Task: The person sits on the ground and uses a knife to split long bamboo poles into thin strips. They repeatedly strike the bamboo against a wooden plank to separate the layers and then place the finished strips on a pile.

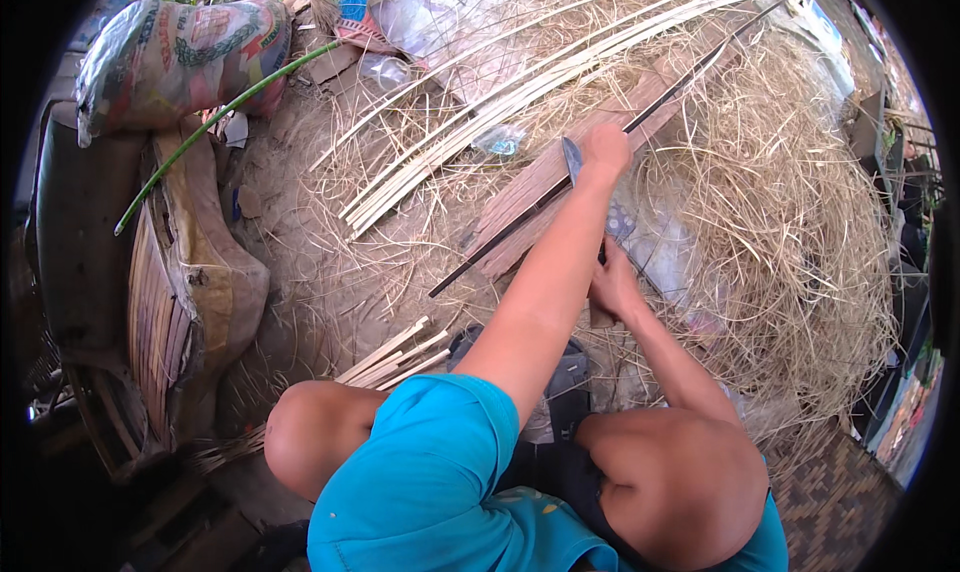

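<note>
A long, thin dark strip (pixel 500 234) lies slantwise along a worn wooden board (pixel 525 192). My left hand (pixel 606 150) is closed over the strip near its middle, pressing it against the board. Below it, my right hand (pixel 614 284) is closed around a dark handle, mostly covered by the fingers. A metal blade (pixel 572 160) shows on the far side of my left forearm, crossing the strip; it looks like the knife belonging to that handle, though my forearm hides the part between.
Long pale split strips (pixel 480 122) lie beyond the board. Curly shavings (pixel 790 202) heap on the right. Short pale sticks (pixel 395 357) lie by my left knee. A stuffed sack (pixel 185 62) rests on a worn seat (pixel 215 262) at left, beside a green stalk (pixel 225 112).
</note>
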The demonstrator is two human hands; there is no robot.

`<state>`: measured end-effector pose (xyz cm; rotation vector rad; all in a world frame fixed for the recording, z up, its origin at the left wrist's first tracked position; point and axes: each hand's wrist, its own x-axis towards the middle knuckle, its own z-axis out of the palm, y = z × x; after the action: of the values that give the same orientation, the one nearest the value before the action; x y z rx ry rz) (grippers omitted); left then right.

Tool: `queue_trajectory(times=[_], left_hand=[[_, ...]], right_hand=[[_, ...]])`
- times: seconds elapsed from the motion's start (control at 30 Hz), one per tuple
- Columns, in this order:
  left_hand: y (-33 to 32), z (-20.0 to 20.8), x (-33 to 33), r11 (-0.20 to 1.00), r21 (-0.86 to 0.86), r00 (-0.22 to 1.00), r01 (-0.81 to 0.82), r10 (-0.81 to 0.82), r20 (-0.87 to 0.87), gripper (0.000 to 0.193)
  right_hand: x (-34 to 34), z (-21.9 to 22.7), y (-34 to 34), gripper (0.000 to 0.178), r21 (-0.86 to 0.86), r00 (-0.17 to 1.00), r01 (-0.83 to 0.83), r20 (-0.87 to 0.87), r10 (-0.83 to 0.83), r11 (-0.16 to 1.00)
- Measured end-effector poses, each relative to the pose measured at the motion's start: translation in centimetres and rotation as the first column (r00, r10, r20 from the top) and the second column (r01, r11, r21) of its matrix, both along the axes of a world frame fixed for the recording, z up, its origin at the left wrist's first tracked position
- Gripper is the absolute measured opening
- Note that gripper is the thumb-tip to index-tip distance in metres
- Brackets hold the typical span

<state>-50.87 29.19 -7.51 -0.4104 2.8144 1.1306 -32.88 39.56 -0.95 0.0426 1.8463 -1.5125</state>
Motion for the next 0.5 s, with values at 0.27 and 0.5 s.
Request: queue_trajectory(times=[0.27,0.5], left_hand=[[0.9,1.6,0.6,0.995,0.099,0.999,-0.022,0.025,-0.025,0.026],[1.0,0.8,1.3,0.998,-0.016,0.984,-0.059,0.055,-0.169,0.036]], right_hand=[[3.4,-0.6,-0.6,0.04,0.051,0.786,-0.615,0.117,0.607,0.787],[6.1,1.3,-2.1,0.036,-0.007,0.835,-0.549,0.018,0.549,0.836]])
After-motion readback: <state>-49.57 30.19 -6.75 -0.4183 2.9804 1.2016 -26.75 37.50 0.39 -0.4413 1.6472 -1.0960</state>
